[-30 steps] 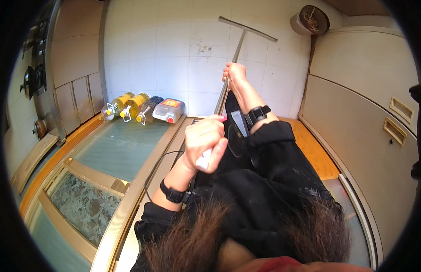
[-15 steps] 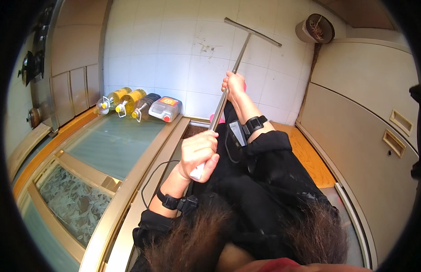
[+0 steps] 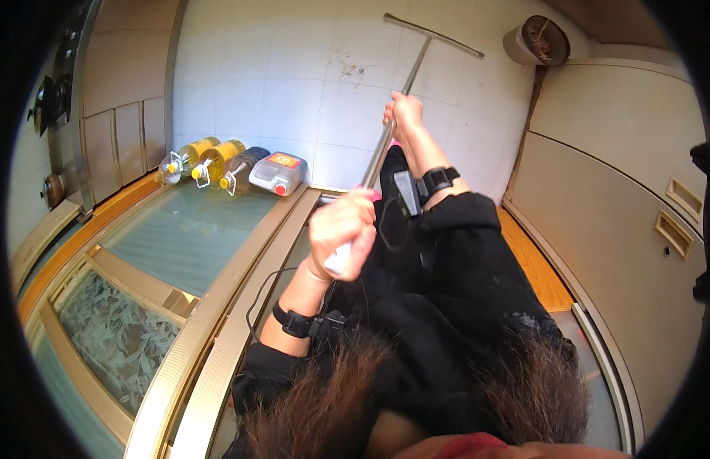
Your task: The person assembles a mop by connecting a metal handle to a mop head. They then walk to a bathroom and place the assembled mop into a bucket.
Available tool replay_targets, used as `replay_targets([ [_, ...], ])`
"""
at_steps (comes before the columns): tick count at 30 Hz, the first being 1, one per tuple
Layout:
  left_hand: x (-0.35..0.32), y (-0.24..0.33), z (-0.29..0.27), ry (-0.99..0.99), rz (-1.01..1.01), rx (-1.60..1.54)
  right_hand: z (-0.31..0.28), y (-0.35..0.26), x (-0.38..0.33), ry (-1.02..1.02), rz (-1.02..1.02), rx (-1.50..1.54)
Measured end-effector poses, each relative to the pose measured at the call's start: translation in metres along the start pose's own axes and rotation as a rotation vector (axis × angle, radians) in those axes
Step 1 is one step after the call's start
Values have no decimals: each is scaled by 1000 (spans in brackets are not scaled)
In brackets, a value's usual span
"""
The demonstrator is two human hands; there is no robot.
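A long-handled floor squeegee [image 3: 380, 155] reaches away from me, its metal pole slanting up to the right. Its thin, wide blade [image 3: 434, 34] lies crosswise on the tiled floor at the far end. My left hand [image 3: 342, 233] is closed around the near end, where a white grip tip pokes out below the fist. Farther along, my right hand [image 3: 405, 115] wraps the middle of the pole. Both wrists wear black straps, and a grey device [image 3: 406, 193] sits by the right one. Bits of pink footwear show beside the pole, mostly covered by my arms and dark clothes.
Several bottles of yellow and dark liquid [image 3: 217, 161] and a grey jug [image 3: 278, 174] stand left, beside the glazed sliding door [image 3: 188, 237]. A bin [image 3: 521, 47] with dry stalks stands far right. Pale cabinets [image 3: 600, 161] line the right; dark marks [image 3: 353, 69] spot the floor.
Both hands have moved forward, away from me, pushing the squeegee with them. Its blade is now farther off and slightly to the right. Both hands keep their hold.
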State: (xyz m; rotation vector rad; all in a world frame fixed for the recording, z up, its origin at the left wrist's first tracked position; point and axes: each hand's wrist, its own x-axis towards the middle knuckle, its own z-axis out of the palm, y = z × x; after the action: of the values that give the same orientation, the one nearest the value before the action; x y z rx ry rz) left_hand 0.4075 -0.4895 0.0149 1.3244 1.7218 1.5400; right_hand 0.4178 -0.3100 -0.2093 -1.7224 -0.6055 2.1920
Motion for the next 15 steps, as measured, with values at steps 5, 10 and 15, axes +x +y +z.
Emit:
replay_targets([
  [5, 41, 5, -4, -96, 90, -66, 6, -35, 0, 9, -5, 0],
  [10, 28, 51, -32, -114, 19, -29, 4, 11, -41, -33, 109, -11],
  [15, 64, 70, -40, -120, 108, -82, 22, -26, -65, -112, 23, 225],
])
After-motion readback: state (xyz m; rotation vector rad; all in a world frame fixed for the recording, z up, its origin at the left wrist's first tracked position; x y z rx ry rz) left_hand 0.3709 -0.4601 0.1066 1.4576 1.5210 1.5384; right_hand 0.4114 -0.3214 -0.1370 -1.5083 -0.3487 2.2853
